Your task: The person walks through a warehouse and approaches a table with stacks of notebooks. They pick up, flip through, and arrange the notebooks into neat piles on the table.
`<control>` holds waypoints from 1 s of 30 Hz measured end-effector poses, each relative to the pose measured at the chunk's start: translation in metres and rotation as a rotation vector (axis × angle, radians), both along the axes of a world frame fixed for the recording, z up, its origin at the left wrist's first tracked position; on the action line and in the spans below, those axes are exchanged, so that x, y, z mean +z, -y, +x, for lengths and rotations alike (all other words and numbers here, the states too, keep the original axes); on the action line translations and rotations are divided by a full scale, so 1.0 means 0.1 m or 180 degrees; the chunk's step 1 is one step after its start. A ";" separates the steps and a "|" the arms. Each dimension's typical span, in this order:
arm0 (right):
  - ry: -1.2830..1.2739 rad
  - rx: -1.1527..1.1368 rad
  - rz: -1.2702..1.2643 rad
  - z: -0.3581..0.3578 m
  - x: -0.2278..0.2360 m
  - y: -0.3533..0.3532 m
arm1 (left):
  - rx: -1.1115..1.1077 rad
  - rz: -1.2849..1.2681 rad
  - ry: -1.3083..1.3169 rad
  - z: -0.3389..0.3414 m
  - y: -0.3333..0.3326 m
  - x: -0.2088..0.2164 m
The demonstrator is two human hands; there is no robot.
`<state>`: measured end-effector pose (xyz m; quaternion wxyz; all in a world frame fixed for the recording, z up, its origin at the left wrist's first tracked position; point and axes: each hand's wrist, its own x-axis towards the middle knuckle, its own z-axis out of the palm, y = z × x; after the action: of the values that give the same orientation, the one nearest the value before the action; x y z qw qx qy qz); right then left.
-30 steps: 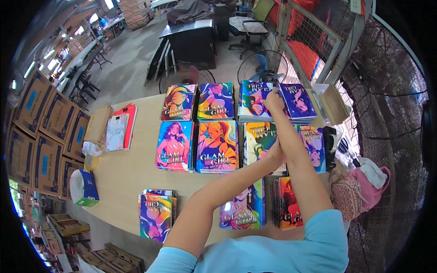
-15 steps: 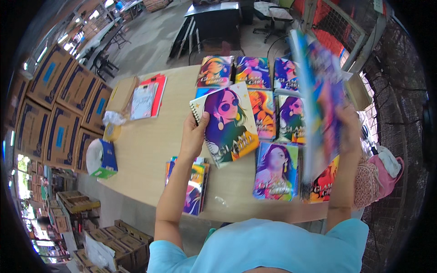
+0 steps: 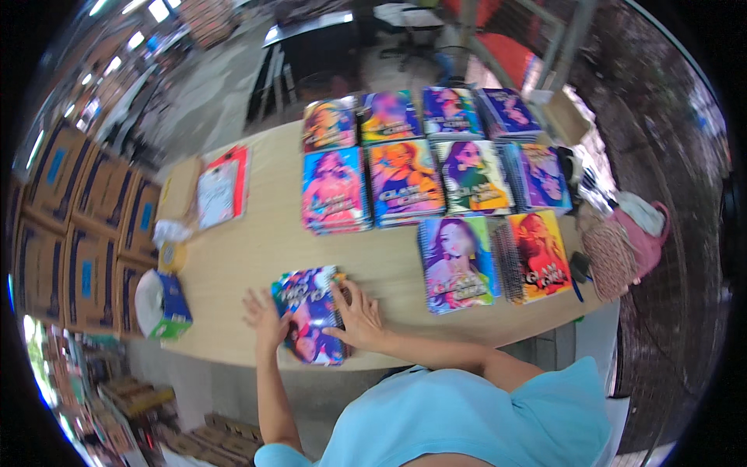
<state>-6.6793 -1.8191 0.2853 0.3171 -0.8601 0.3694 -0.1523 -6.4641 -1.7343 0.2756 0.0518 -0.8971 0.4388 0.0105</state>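
Note:
A stack of spiral notebooks [image 3: 310, 311] with colourful illustrated covers lies at the table's near edge, left of my body. My left hand [image 3: 267, 321] is at the stack's left side, fingers spread and thumb at the cover's edge. Across from it, my right hand [image 3: 359, 321] rests on the spiral side, fingers apart and thumb over the cover. Neither hand lifts anything. To the right, more notebooks stand in piles, among them a pink-and-blue one [image 3: 334, 187], an orange one [image 3: 407, 179], a purple-haired portrait one [image 3: 457, 265] and a red-and-yellow one [image 3: 538, 257].
At the table's left are a red folder [image 3: 240, 179] under a pale notebook, a brown box [image 3: 179, 187], a tape roll [image 3: 172, 257] and a blue-green box [image 3: 175, 306]. Cartons [image 3: 93, 233] are stacked beyond. A woven pouch [image 3: 611, 257] and pink bag [image 3: 642, 229] sit at the right.
Both hands have let go of the notebooks they held in the air. My right hand has swung left and down, and my left hand has lowered, both onto the near-left stack.

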 end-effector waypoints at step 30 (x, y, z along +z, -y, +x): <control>0.0055 -0.1154 -0.2387 -3.93 -0.10 6.78 | -0.5120 -0.1711 -0.0904 -4.99 4.92 0.43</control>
<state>-7.0721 -2.4973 0.2752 -0.0471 -0.8358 0.4311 -0.3368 -6.9634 -2.2259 0.3182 -0.2261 -0.2855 0.9311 -0.0214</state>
